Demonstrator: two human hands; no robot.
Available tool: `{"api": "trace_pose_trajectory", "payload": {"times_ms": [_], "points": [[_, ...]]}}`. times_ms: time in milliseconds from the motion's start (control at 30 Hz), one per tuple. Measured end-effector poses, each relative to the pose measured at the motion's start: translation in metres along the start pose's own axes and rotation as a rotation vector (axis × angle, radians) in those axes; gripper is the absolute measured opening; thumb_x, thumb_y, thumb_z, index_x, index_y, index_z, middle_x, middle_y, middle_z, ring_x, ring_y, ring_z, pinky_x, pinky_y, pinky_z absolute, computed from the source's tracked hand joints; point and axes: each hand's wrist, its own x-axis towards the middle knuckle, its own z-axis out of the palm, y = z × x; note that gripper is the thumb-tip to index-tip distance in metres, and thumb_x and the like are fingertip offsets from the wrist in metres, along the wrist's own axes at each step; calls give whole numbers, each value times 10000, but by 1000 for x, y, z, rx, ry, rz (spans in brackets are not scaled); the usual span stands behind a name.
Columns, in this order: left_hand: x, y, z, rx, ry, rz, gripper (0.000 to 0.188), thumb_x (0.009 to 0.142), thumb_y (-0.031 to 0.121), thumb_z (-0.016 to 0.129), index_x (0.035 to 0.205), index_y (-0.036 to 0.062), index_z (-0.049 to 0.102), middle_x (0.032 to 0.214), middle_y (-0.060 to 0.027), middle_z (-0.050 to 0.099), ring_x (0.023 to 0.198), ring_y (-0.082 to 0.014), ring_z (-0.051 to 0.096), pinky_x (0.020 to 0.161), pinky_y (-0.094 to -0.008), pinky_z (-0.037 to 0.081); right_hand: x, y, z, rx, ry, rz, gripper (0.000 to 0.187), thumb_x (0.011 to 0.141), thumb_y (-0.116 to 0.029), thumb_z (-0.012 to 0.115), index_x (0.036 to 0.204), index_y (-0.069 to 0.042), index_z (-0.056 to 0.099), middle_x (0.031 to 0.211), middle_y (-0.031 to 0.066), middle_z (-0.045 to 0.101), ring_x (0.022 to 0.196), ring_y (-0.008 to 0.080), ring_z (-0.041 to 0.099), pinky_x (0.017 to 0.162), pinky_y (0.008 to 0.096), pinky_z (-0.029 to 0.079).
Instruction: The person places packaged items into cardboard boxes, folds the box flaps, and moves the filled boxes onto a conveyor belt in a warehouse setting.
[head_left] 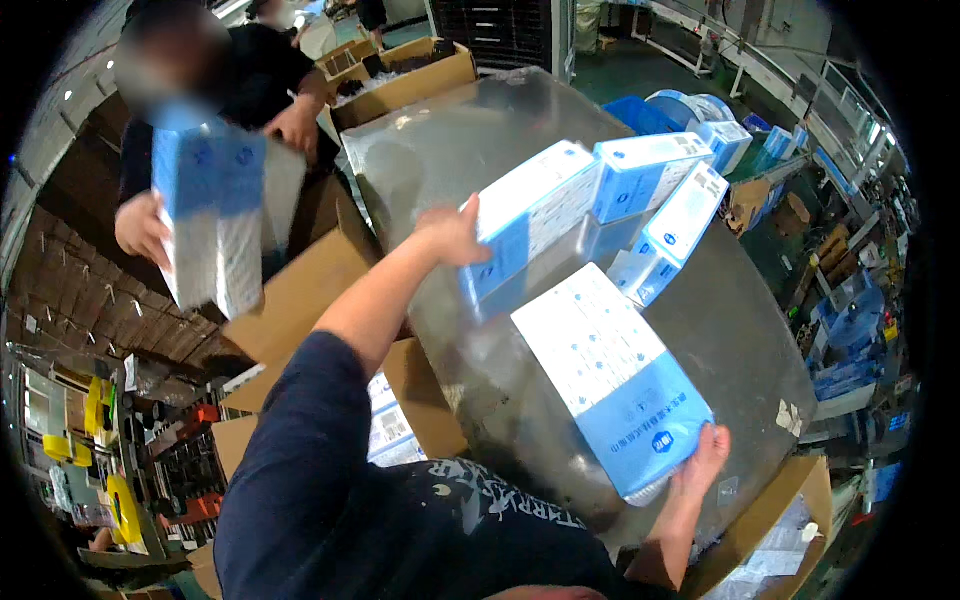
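My left hand point(452, 236) is at the left end of a blue-and-white box point(540, 205) that stands on edge on the metal table, its thumb along the near face. Closed on the lower right corner of a larger-looking blue-and-white box point(615, 380), my right hand point(703, 462) holds it tilted above the table's near side. Two more boxes of the same colours, one upright box point(650, 178) and one angled box point(680, 232), stand just beyond it. Whether the held box touches the table cannot be made out.
The metal table point(500, 120) reflects the boxes. At the left, another person point(290, 125) holds blue-and-white boxes point(215, 215) over an open carton point(300, 290). Another carton point(425, 400) holding boxes sits by my left side; a carton point(770, 535) with plastic stands at the lower right.
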Motion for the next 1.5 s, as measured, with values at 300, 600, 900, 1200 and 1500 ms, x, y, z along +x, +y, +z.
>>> {"api": "trace_pose_trajectory", "payload": {"times_ms": [300,600,900,1200,1500], "points": [[-83,-42,38,-468,172,307,891,745,497,598,1348,-31,209,1202,-323,428,1160,-390,426,941,-409,376,-55,0,128,-682,-610,-318,107,826,-154,582,814,-64,526,722,45,511,647,129,489,594,283,434],[-59,15,34,-467,45,79,1093,552,609,708,1376,76,226,1307,-305,278,1160,-431,405,955,-414,372,176,-43,212,-1629,-317,-473,497,776,-376,598,1214,-160,509,1317,168,368,1216,380,320,924,479,378],[-77,15,26,-402,-56,61,1043,609,586,682,1388,97,191,1220,-322,362,1102,-450,438,932,-421,374,46,-20,197,-1438,-687,-340,454,696,-333,698,1081,-120,588,1359,142,310,1282,428,187,976,488,354],[-156,27,91,-1356,-756,91,1015,750,350,658,1385,54,-77,1271,-238,391,1074,-275,518,689,-349,527,2,24,14,-414,-421,680,631,859,-531,452,1237,-26,440,1133,132,540,1086,231,496,809,378,470],[-212,-10,60,-1497,-113,419,912,676,214,718,1359,62,135,1267,-155,382,1201,-269,359,988,-404,317,-15,-20,126,276,-537,233,797,811,-671,328,1356,-92,277,1298,132,430,1139,293,464,931,423,407]]}}
